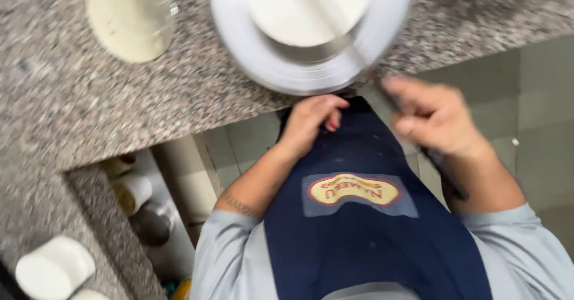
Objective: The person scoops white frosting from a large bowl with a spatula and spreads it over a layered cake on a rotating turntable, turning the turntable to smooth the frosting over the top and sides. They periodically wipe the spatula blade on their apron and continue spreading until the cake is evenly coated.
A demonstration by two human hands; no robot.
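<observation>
Head view | left hand (311, 120) curled on blue apron (365, 228) | right hand (436, 117) blurry, grip unclear | white plate (311, 31) untouched on tabletop (72, 102), upper middle

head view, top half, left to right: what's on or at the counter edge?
Cream-filled clear glass bowl on the speckled granite counter → round white-rimmed metal dish holding a white disc → left hand at the navy apron → blurred right hand off the counter edge.

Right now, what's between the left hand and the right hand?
Head view: only the top of the dark blue apron lies between the left hand and the right hand, below the white plate rim.
</observation>
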